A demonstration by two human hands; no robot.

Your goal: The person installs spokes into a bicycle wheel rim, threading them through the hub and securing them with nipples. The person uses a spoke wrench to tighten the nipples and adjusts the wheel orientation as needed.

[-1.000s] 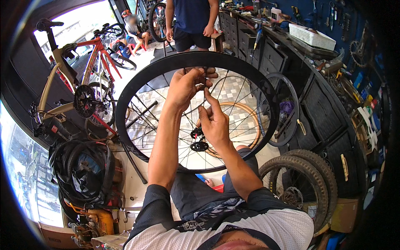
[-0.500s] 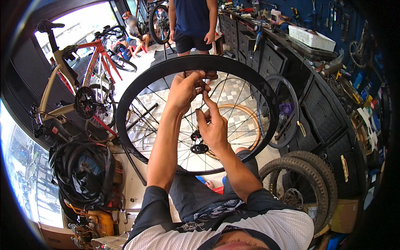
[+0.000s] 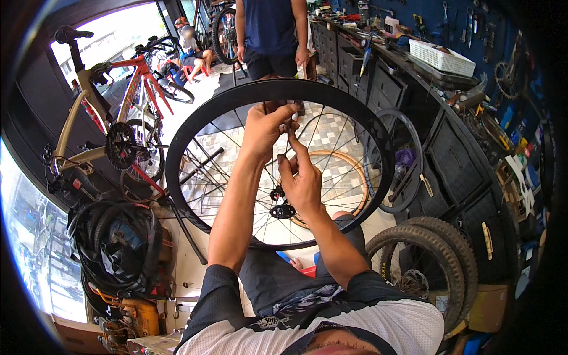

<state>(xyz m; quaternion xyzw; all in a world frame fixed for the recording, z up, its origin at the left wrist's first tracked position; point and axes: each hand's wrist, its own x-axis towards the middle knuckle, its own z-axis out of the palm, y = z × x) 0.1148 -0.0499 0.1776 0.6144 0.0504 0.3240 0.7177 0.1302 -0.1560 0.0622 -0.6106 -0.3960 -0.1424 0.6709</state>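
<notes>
A black deep-rimmed bicycle wheel (image 3: 307,90) stands tilted in front of me, its thin dark spokes running to a black hub (image 3: 283,211) low in the middle. My left hand (image 3: 266,131) is closed just inside the upper rim, thumb pressed to curled fingers at a spoke; whether a small tool is in it I cannot make out. Just below, my right hand (image 3: 302,179) pinches a spoke between thumb and forefinger, above the hub. The fingertips of both hands are smudged dark and close together.
A person in a blue top (image 3: 269,29) stands beyond the wheel. Bicycle frames (image 3: 89,106) lean at left, above bundled tyres (image 3: 118,242). Knobbly-tyred wheels (image 3: 438,242) stand at right by black drawers (image 3: 455,154). A white basket (image 3: 442,57) sits on the tool-strewn bench.
Hands and wheel hold nearly the same place. The left thumb has shifted slightly at the spoke, and the standing person has moved a little.
</notes>
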